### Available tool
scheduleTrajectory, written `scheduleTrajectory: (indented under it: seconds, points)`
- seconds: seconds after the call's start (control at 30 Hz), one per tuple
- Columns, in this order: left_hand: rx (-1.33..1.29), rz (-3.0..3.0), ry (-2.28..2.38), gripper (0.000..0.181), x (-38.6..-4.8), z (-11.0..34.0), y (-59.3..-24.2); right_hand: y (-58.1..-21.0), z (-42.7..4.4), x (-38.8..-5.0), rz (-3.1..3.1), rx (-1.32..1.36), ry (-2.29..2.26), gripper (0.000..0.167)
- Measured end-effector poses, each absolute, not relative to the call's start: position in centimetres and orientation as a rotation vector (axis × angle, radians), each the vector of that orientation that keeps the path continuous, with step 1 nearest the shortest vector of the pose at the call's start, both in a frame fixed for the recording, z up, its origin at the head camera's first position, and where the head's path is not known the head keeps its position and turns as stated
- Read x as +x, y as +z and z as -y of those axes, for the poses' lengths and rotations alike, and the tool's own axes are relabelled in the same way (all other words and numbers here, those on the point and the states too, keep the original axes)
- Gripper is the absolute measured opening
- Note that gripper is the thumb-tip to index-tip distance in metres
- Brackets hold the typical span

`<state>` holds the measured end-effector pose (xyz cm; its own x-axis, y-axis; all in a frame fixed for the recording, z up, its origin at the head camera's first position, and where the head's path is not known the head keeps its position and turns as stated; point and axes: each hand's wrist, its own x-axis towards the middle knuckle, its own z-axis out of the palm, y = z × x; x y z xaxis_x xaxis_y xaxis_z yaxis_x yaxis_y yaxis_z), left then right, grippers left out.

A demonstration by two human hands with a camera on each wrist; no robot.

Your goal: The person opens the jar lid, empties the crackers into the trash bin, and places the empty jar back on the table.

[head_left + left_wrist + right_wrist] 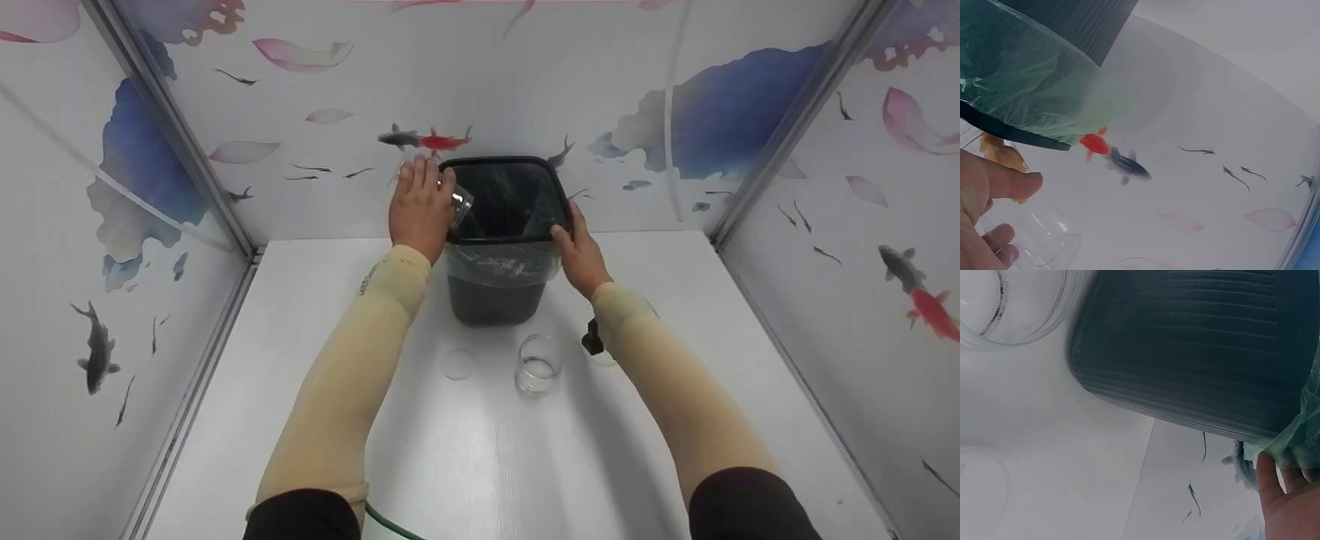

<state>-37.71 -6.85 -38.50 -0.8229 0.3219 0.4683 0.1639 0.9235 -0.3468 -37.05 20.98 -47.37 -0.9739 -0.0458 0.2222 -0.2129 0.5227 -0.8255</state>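
Observation:
My left hand (422, 206) grips a clear jar (463, 208), tilted at the left rim of a dark trash bin (495, 304). In the left wrist view soft orange-brown matter (1002, 152) shows inside this jar, by the thumb. A thin translucent bag (499, 262) lines the bin and folds over its rim. My right hand (581, 251) holds the bin's right rim, thumb on top and fingers outside, over the bag. Part of the jar is hidden behind the left fingers.
A second clear jar (538, 366) stands in front of the bin. A clear round lid (457, 364) lies left of it, another (604, 358) partly under the right forearm. A green cable (394, 525) runs by the left sleeve. Printed panels wall the white table (465, 457).

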Motion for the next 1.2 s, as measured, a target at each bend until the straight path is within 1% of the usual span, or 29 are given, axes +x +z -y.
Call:
scheduleTrajectory:
  seconds: [0.3, 0.7, 0.8, 1.03, 1.2]
  points:
    - [-0.405, 2.504, 0.467, 0.052, -37.60, 6.69, -38.40, -47.36, -20.94, -37.00, 2.579, 0.222, 1.458, 0.065]
    - [-0.489, 2.481, 0.567, 0.052, -37.55, 6.57, -38.45, -47.39, -20.98, -37.00, 2.580, 0.221, 1.464, 0.065]
    - [-0.487, 2.474, 0.604, 0.054, -37.54, 6.59, -38.52, -47.39, -20.96, -37.02, 2.591, 0.207, 1.460, 0.066]
    - [-0.499, 2.409, 0.574, 0.047, -37.72, 6.60, -38.74, -47.32, -21.03, -37.01, 2.607, 0.199, 1.432, 0.071]
    - [-0.503, 2.395, 0.595, 0.050, -37.66, 6.63, -38.78, -47.41, -21.07, -37.06, 2.613, 0.197, 1.431, 0.073]
